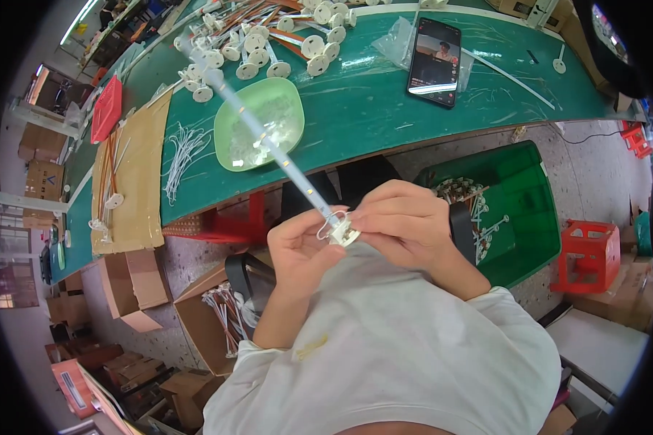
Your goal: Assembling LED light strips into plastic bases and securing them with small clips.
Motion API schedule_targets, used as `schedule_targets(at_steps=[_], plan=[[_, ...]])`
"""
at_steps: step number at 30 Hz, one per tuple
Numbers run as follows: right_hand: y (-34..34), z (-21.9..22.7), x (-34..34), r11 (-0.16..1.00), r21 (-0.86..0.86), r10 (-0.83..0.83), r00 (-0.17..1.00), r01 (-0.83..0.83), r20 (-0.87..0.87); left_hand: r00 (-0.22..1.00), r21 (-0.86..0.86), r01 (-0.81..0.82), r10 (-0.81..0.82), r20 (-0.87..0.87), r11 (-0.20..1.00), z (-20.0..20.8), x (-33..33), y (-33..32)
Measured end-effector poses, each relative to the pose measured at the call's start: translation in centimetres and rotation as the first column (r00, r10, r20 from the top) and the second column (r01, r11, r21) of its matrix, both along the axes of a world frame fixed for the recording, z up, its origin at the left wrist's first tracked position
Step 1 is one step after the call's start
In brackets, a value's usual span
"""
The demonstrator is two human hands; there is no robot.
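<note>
Close in front of my body, my left hand (301, 243) is closed around the white plastic end fitting (341, 230) of a light stick. Its clear LED tube (283, 161), dotted with small yellow chips, points up and away to the far left over the table. My right hand (406, 221) pinches the fitting's other side with thumb and fingers. A thin white wire loop (323, 230) sticks out by the fitting. What lies under the right fingertips is partly hidden. Under the tube stands a light green bowl (225, 148) with small clear pieces in it.
Many white round-ended sticks (257, 54) lie heaped on the green table (355, 109). White wires (185, 156) lie by a cardboard sheet (141, 174). A phone (434, 64) is farther right. Below stand a green bin (526, 217), a red stool (588, 254) and a carton (199, 312).
</note>
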State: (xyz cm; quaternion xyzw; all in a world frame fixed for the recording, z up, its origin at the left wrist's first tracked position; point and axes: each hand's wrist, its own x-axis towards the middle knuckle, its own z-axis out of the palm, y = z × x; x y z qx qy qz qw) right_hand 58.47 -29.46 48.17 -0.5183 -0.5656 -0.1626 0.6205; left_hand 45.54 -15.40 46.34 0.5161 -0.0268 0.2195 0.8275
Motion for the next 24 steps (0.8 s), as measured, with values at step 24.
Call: schedule_targets(at_steps=[24], plan=[[14.1,3.8,7.8,0.603,-0.782,0.129,0.948,0.158,0.291,0.898,0.070,-0.436,0.429,0.096,0.897,-1.3,-0.7,6.2]])
